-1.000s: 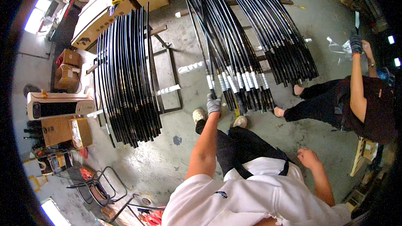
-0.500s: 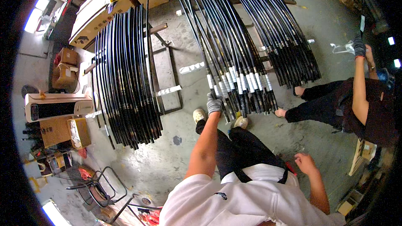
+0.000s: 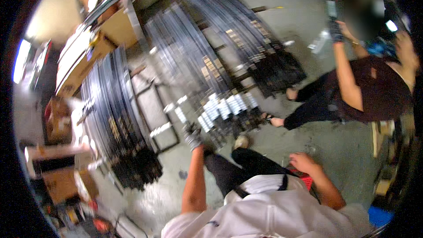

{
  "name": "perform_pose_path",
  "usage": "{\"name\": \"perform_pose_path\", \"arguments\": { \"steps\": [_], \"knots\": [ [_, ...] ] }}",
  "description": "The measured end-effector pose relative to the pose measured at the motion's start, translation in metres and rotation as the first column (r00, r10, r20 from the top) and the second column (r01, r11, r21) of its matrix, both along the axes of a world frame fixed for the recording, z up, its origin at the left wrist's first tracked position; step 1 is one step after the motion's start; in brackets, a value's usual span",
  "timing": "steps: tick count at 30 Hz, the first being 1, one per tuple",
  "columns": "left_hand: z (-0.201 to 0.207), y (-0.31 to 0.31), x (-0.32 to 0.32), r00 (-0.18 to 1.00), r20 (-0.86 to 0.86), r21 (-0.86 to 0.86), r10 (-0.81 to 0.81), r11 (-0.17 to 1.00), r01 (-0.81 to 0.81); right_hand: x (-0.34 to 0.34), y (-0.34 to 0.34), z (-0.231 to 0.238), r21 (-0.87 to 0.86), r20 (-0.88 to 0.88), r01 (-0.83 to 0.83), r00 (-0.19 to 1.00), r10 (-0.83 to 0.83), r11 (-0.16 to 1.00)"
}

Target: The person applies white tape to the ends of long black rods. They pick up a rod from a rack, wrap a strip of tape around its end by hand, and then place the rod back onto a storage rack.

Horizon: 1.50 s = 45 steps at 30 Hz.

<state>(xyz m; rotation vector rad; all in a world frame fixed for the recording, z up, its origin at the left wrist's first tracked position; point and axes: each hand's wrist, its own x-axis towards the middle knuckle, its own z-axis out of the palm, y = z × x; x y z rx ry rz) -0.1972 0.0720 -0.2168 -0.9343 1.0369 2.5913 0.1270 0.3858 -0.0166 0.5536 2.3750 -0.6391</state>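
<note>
My left hand [image 3: 192,137], in a grey knit glove, is closed round the end part of a black rod with a white-wrapped section [image 3: 180,115]. Motion blur smears this rod, and its far part is hard to follow. Just right of it lies the middle bundle of black rods [image 3: 176,44], several with white-wrapped sections [image 3: 225,106] near their close ends. Bare and held beside my waist, my right hand [image 3: 303,162] has loosely bent fingers apart, with no object visible in them. Below that hand shows a red, basket-like thing [image 3: 307,181], partly hidden.
More black rods lie in a left bundle [image 3: 103,92] and a right bundle [image 3: 238,22], across a dark metal frame [image 3: 169,121]. A co-worker [image 3: 374,88] stands at the right, one gloved hand raised. Cardboard boxes [image 3: 64,185] stand at the left.
My view has turned, so the bundles appear tilted and shifted left. My left hand has moved left with the rod, away from the middle bundle. The red thing by my right hand shows more.
</note>
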Motion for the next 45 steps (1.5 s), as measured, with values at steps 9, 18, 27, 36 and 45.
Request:
{"name": "perform_pose_path", "arguments": {
  "steps": [9,18,27,36,45],
  "knots": [
    [0.146,0.025,0.044,0.944,-0.310,-0.227,-0.118,0.973,0.047,-0.116,-0.008,0.051,-0.099,-0.250,-0.275,0.937,0.244,0.956],
    [0.316,0.095,0.074,0.917,-0.264,-0.032,-0.300,0.953,0.302,-0.198,-0.005,0.128,-0.169,-0.694,-0.362,0.704,0.150,0.917],
    [0.402,0.126,0.097,0.844,-0.450,-0.073,-0.291,0.954,0.290,-0.230,-0.023,0.221,-0.290,-0.883,-0.491,0.467,-0.032,0.821],
    [0.398,0.112,0.104,0.723,-0.539,0.166,-0.431,0.788,0.593,-0.254,-0.047,0.253,-0.600,-0.792,-0.630,0.555,-0.254,0.494],
    [0.400,0.105,0.096,0.554,-0.449,-0.657,-0.701,0.679,0.326,-0.256,-0.068,0.276,-0.335,-0.909,-0.632,0.412,-0.064,0.699]
  ]
}}
